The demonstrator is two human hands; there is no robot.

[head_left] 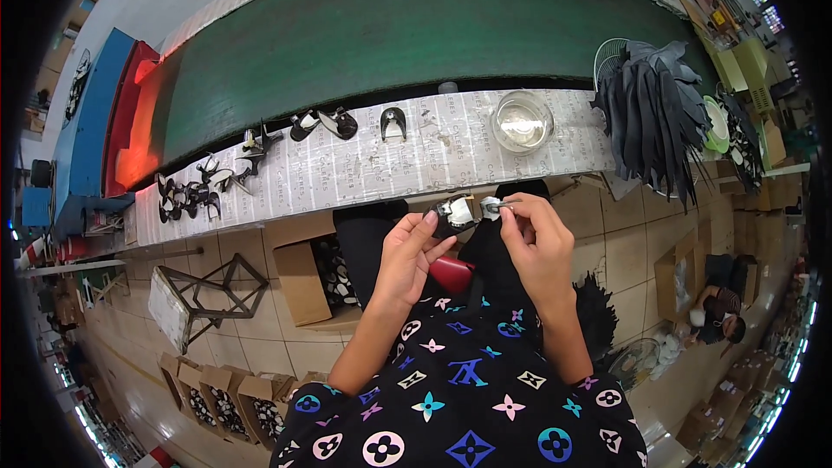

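Note:
In front of my lap, my left hand (406, 253) pinches a small black-and-white curved piece (455, 213) that looks like a shoe part. Close to its right, my right hand (542, 247) has thumb and fingers closed on a small pale piece (490, 207) with a dark middle. What this pale piece is, I cannot make out. Both hands are in front of the table's near edge. On the table strip, a similar black-and-white curved piece (393, 125) stands alone, left of a round clear bowl (522, 122).
A green conveyor belt (390, 26) runs behind the paper-covered table strip (347, 173). More dark pieces (186, 195) lie at its left. Black strips (654, 104) hang over a wire basket at the right. Cardboard boxes (295, 286) and a metal-framed stand (208, 295) are on the floor.

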